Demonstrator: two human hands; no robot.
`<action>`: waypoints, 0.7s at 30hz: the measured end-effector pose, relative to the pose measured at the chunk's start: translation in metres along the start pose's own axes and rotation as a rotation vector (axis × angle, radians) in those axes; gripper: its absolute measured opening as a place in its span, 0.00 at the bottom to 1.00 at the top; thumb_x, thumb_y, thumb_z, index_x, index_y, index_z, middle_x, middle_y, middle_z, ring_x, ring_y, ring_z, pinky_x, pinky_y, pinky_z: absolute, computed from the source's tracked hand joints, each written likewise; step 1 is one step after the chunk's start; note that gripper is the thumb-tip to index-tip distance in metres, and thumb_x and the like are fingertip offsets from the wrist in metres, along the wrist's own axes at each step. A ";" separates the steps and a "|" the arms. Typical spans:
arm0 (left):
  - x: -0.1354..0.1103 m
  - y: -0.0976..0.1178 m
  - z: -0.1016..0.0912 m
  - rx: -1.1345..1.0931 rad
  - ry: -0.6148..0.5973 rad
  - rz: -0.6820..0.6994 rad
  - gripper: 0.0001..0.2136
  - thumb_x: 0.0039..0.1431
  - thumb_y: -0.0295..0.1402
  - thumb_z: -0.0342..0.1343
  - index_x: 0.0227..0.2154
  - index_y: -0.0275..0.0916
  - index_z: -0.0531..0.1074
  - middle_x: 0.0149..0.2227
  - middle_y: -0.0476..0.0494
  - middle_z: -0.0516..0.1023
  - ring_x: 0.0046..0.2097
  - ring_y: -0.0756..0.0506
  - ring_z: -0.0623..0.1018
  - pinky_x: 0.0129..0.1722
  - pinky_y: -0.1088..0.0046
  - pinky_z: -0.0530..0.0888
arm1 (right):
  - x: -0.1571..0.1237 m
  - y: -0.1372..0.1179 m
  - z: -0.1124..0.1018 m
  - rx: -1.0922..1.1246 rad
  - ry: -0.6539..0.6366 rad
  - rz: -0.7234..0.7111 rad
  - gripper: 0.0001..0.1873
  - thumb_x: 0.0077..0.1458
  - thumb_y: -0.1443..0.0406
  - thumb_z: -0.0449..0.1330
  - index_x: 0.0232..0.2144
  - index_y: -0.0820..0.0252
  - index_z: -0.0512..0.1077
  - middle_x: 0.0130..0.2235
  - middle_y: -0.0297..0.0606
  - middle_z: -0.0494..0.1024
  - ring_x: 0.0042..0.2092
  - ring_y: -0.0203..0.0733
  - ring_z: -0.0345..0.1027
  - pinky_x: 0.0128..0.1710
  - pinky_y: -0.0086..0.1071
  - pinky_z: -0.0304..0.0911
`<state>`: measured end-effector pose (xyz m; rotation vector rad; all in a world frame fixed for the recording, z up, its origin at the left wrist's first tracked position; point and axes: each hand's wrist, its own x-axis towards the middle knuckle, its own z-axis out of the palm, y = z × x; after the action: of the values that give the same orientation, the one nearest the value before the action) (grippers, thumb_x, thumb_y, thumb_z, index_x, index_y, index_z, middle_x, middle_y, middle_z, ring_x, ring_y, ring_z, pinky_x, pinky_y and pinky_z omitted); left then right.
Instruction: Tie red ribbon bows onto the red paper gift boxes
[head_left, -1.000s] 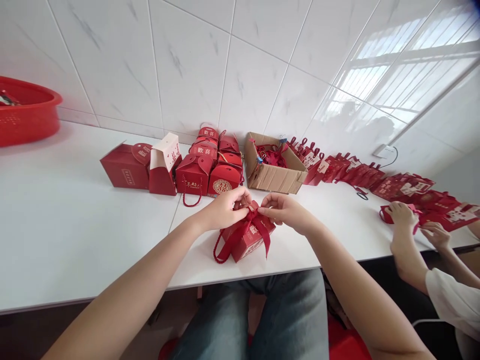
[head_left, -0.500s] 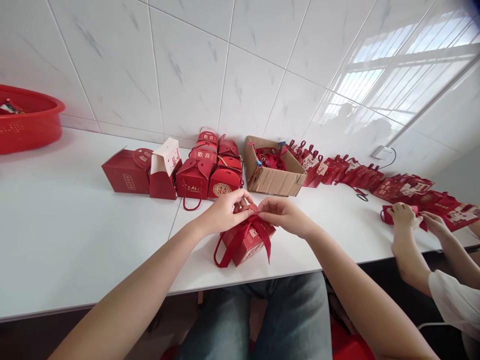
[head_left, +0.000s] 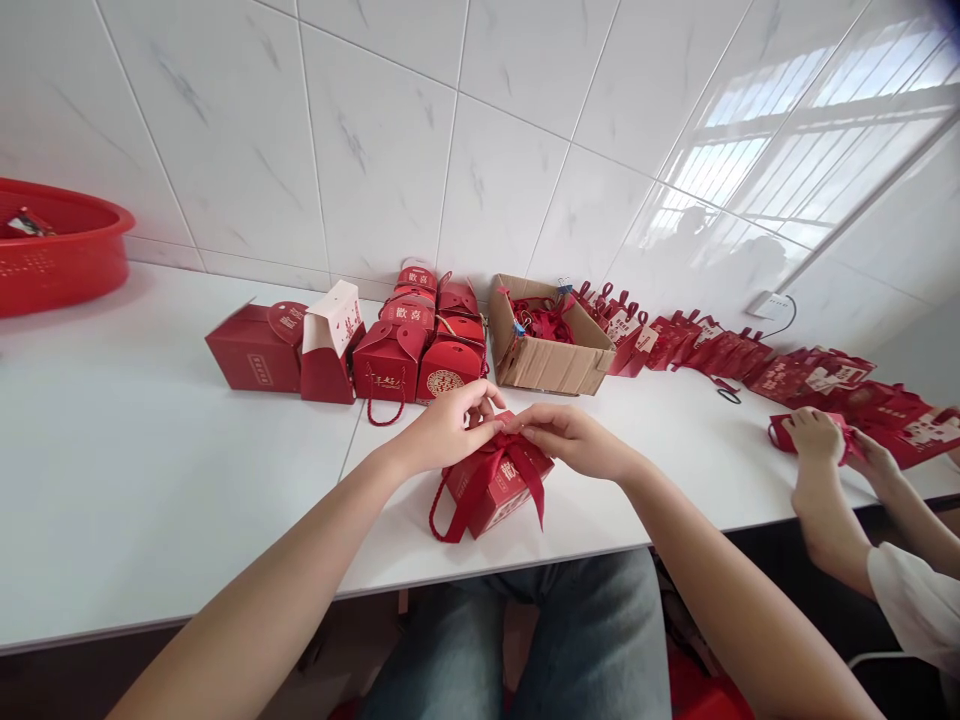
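A small red gift box (head_left: 504, 492) with pale lettering stands near the table's front edge, between my hands. Dark red ribbon (head_left: 531, 482) is tied over its top, with tails hanging down the front. At its left side hangs a loop of red rope handle (head_left: 437, 508). My left hand (head_left: 450, 428) is closed in a pinch at the ribbon's knot, from the left. Opposite it, my right hand (head_left: 576, 438) also pinches the ribbon, thumb against fingers. The exact piece of ribbon between the fingertips is partly hidden.
Finished-looking red boxes (head_left: 386, 365) stand against the wall. Beside them is a cardboard box (head_left: 559, 362) of red ribbons. Red bags (head_left: 694, 345) line the wall rightward, near scissors (head_left: 727, 395). A red plastic basket (head_left: 67, 265) sits far left. A co-worker's hands (head_left: 817, 437) handle a red item.
My right fingers have shifted slightly at the ribbon, while both hands stay at the box's top. At the right, the co-worker's hands have moved a little over the red item.
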<state>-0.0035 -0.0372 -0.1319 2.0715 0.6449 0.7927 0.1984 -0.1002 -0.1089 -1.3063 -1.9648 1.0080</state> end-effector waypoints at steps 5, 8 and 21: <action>0.000 0.001 -0.001 0.012 -0.001 0.032 0.06 0.58 0.37 0.53 0.33 0.41 0.67 0.32 0.51 0.71 0.34 0.50 0.71 0.33 0.74 0.68 | 0.001 0.005 0.001 0.085 0.075 0.085 0.17 0.54 0.53 0.59 0.36 0.61 0.68 0.28 0.34 0.70 0.27 0.33 0.62 0.24 0.28 0.60; -0.001 0.001 -0.002 0.043 -0.044 0.056 0.04 0.58 0.34 0.53 0.32 0.41 0.68 0.32 0.51 0.72 0.33 0.50 0.71 0.33 0.74 0.68 | 0.001 0.006 0.000 0.104 0.056 0.095 0.18 0.52 0.52 0.60 0.32 0.61 0.69 0.28 0.34 0.71 0.27 0.33 0.62 0.26 0.29 0.60; -0.001 -0.006 -0.007 0.407 -0.082 0.353 0.07 0.58 0.31 0.55 0.35 0.41 0.78 0.33 0.46 0.76 0.35 0.48 0.73 0.34 0.73 0.68 | 0.001 0.002 0.000 -0.070 0.022 0.079 0.13 0.54 0.57 0.58 0.32 0.62 0.74 0.30 0.37 0.75 0.29 0.35 0.63 0.28 0.29 0.60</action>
<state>-0.0101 -0.0317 -0.1336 2.6242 0.4232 0.8140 0.1994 -0.0982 -0.1106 -1.4378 -1.9615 0.9656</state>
